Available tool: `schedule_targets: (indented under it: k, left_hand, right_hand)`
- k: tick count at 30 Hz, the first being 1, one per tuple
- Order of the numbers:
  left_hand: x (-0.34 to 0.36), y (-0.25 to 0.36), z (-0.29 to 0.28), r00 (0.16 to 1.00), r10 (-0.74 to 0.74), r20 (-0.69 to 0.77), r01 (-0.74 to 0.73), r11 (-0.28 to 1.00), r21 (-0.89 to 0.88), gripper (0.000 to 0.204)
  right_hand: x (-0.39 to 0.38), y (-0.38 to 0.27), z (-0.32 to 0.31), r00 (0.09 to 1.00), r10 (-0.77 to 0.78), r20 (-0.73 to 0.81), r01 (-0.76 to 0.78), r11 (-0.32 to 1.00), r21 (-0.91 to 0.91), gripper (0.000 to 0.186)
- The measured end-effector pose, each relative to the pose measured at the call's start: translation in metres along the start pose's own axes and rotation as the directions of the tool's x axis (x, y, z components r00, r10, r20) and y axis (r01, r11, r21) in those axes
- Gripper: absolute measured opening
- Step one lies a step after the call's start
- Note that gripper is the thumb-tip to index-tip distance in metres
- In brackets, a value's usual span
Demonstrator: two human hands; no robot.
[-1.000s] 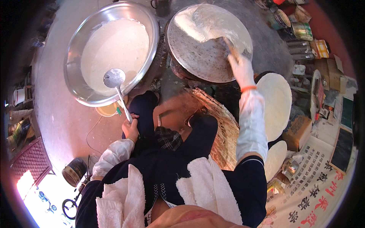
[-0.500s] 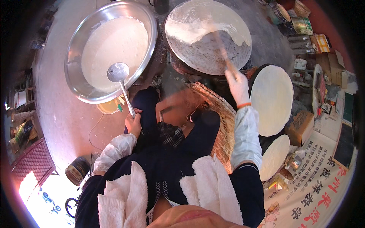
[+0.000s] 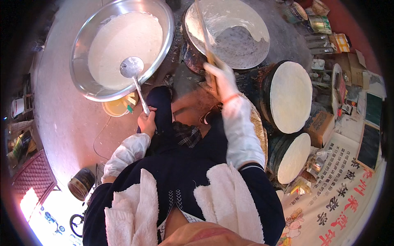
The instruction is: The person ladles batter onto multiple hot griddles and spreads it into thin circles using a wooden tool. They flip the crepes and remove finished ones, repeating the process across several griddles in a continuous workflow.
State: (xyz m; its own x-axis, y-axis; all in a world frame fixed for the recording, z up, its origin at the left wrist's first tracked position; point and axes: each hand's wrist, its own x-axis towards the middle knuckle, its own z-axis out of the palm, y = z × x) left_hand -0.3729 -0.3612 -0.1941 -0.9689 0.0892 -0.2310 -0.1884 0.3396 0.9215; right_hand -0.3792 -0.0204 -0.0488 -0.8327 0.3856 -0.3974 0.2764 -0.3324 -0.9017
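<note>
My left hand (image 3: 147, 122) is closed around the handle of a metal ladle (image 3: 131, 67), whose round bowl is over the near right part of a wide steel basin (image 3: 76, 78) of pale batter (image 3: 123, 47). To the right of the basin is a round griddle (image 3: 238, 43). Wet batter (image 3: 250, 18) curves round its far and left side, while its dark near middle shows bare. A slightly blurred wooden spreading stick (image 3: 204, 30) is gripped in my right hand (image 3: 222, 78), just off the griddle's near left edge. The stick's far end lies at the top of the picture.
Two more round griddles on the right carry pale flatbreads (image 3: 291, 97) (image 3: 294, 158). Beside them stands a cardboard box (image 3: 320, 128). A yellowish bowl (image 3: 116, 107) sits beneath the basin's near edge. A dark bucket (image 3: 81, 184) stands at lower left, and a printed banner (image 3: 328, 197) lies lower right.
My right hand has swung left and toward me, carrying the stick from the griddle's middle to its left edge. The view has shifted a little; my left hand still holds the ladle over the batter.
</note>
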Motion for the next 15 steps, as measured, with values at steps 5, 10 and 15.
schedule_targets:
  k: [5, 10, 15]
  left_hand:
    - [0.005, -0.002, -0.006, 1.000, -0.013, -0.015, 0.012, 0.999, -0.049, 0.022]
    - [0.010, -0.005, -0.007, 1.000, -0.007, -0.012, 0.006, 0.998, -0.069, 0.023]
    - [0.010, -0.005, -0.014, 1.000, 0.003, 0.017, -0.003, 1.000, -0.025, 0.023]
  right_hand:
    - [0.010, 0.062, 0.095, 0.997, 0.023, -0.077, 0.010, 0.911, 0.411, 0.028]
    - [-0.041, 0.112, 0.098, 0.928, 0.156, -0.338, 0.000, 0.907, 0.420, 0.039]
    - [0.054, 0.088, 0.138, 0.951, -0.146, -0.274, 0.218, 0.943, 0.252, 0.025]
